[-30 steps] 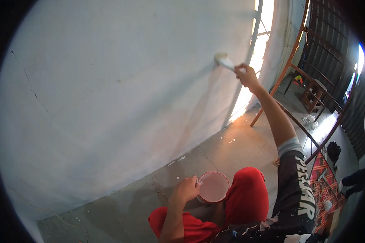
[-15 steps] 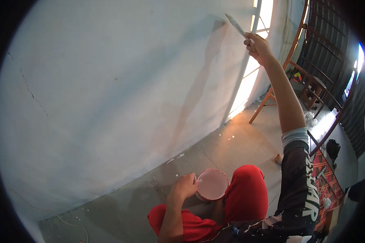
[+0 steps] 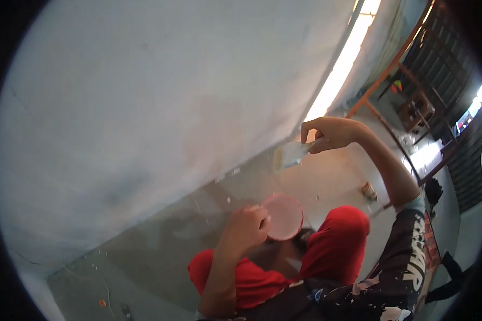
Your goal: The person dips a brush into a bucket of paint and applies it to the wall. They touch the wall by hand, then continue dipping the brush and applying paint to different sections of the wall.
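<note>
My right hand grips a flat brush by its handle, with the pale bristles pointing left and down, in front of the wall's lower edge. Below the brush, a round bucket with a reddish rim holds pale pinkish paint. My left hand is closed on the left side of the bucket's rim. The bucket stands by my knees in red trousers. Brush and bucket are apart.
A pale wall fills the left and top. An orange-brown metal frame stands at the right, near a wooden stool. A striped roll-like object lies on the tiled floor.
My right hand has come down from high on the wall with the brush, which now points lower left above the bucket. My left hand stays at the rim. The view has shifted slightly.
</note>
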### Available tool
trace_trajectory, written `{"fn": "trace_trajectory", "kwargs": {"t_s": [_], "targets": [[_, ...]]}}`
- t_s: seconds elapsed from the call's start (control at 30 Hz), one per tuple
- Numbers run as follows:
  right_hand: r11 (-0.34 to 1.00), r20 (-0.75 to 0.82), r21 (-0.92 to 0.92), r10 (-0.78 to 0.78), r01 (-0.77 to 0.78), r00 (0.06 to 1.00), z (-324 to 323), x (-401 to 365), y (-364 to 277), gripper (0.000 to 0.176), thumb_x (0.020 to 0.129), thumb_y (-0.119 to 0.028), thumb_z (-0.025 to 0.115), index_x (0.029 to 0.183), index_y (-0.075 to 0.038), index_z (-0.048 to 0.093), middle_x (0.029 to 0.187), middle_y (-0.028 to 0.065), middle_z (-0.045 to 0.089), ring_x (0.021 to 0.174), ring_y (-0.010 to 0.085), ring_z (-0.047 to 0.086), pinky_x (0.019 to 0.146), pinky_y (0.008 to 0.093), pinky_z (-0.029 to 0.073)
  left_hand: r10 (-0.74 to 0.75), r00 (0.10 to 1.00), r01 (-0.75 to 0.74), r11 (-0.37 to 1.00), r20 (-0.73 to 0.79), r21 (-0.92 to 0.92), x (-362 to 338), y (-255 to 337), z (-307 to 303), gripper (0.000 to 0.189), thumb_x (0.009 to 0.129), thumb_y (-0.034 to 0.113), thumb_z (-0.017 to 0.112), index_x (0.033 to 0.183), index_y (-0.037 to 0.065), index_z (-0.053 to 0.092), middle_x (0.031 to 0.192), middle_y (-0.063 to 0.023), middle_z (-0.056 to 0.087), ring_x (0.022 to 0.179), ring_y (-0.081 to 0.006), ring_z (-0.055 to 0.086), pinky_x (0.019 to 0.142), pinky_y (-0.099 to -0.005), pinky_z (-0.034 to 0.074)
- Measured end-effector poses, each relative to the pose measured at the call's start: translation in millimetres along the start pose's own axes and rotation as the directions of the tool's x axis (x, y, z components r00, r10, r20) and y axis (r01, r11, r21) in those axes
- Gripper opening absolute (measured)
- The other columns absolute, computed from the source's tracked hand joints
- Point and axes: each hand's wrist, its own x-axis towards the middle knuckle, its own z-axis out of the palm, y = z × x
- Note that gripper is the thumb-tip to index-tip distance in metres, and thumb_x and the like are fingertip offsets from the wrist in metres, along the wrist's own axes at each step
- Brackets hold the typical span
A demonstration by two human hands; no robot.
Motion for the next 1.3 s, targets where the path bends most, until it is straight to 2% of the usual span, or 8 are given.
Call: {"fn": "trace_trajectory", "kwargs": {"t_s": [0.03,0.1,0.13,0.23,0.4,0.47,0.77,1.3], "targets": [[0.999,0.047,0.031,0.014,-0.015,0.999,17.6,15.3,10.3,0.038,0.082,-0.026,0.070,0.112,-0.006,0.059,0.086,0.0134,0.067,0.082,0.0253,0.066,0.064,0.0408,0.051,0.074,0.997,-0.074,0.997,-0.018,-0.003,-0.7,1.6,-2.0,0.016,0.081,0.014,0.060,0.075,-0.001,0.058,0.082,-0.0224,0.062,0.082,-0.0388,0.060,0.072,-0.0457,0.048],[0.923,0.146,-0.218,-0.291,0.318,0.945,65.3,40.4,37.0,0.037,0.080,-0.021,0.072,0.111,-0.006,0.058,0.086,0.0165,0.067,0.079,0.0312,0.064,0.072,0.0432,0.051,0.120,0.993,-0.120,0.992,0.005,-0.050,-3.7,10.6,-2.8,0.012,0.078,0.010,0.061,0.074,0.000,0.057,0.082,-0.0212,0.062,0.081,-0.0372,0.060,0.071,-0.0447,0.048],[0.904,0.169,-0.241,-0.318,0.352,0.933,90.6,46.1,45.4,0.037,0.079,-0.022,0.072,0.110,-0.006,0.058,0.092,0.0188,0.067,0.086,0.0380,0.064,0.074,0.0467,0.050,0.201,0.976,-0.208,0.976,-0.088,-0.072,-2.1,18.7,-5.8,0.008,0.075,0.005,0.061,0.072,0.001,0.055,0.082,-0.0186,0.063,0.082,-0.0347,0.061,0.070,-0.0429,0.049],[0.946,0.362,-0.282,-0.049,0.160,0.931,144.9,51.6,30.8,0.037,0.078,-0.019,0.070,0.111,-0.006,0.058,0.093,0.0199,0.068,0.089,0.0387,0.065,0.073,0.0478,0.051,0.303,0.913,-0.349,0.927,-0.272,-0.139,-0.1,33.3,-10.9,0.013,0.069,-0.006,0.059,0.068,0.002,0.048,0.084,-0.0145,0.065,0.080,-0.0298,0.063,0.071,-0.0394,0.050],[0.898,0.355,-0.407,-0.014,0.168,0.935,242.6,68.9,51.1,0.039,0.075,-0.011,0.070,0.113,-0.005,0.062,0.098,0.0190,0.069,0.096,0.0352,0.067,0.077,0.0457,0.054,0.281,0.801,-0.458,0.856,-0.528,-0.240,0.6,19.8,-9.4,0.025,0.066,-0.016,0.053,0.068,0.005,0.041,0.076,-0.0102,0.059,0.070,-0.0279,0.060,0.075,-0.0383,0.052],[0.900,0.330,-0.404,-0.026,0.166,0.944,276.8,82.6,61.8,0.041,0.073,-0.007,0.071,0.113,-0.005,0.064,0.096,0.0178,0.070,0.095,0.0348,0.069,0.078,0.0455,0.055,0.173,0.682,-0.502,0.817,-0.710,-0.283,3.9,12.9,-11.5,0.026,0.069,-0.019,0.043,0.071,0.006,0.037,0.076,-0.0098,0.059,0.064,-0.0201,0.058,0.077,-0.0381,0.052],[0.939,0.300,-0.342,0.082,0.027,0.950,318.1,105.2,64.2,0.021,0.074,-0.007,0.069,0.095,-0.003,0.072,0.095,0.0193,0.071,0.092,0.0351,0.070,0.078,0.0445,0.057,0.020,0.634,-0.509,0.764,-0.773,-0.397,0.6,9.7,-19.3,0.031,0.070,-0.019,0.031,0.086,0.007,0.035,0.073,-0.0087,0.053,0.062,-0.0154,0.052,0.075,-0.0408,0.053],[0.951,0.299,-0.308,0.069,0.027,0.952,329.2,120.9,60.7,0.031,0.065,-0.001,0.071,0.096,-0.002,0.072,0.093,0.0204,0.071,0.092,0.0371,0.069,0.074,0.0466,0.057,0.027,0.631,-0.559,0.709,-0.776,-0.430,-4.8,5.1,-18.1,0.031,0.070,-0.019,0.037,0.088,0.006,0.038,0.077,-0.0099,0.055,0.064,-0.0129,0.051,0.081,-0.0376,0.051]]}}
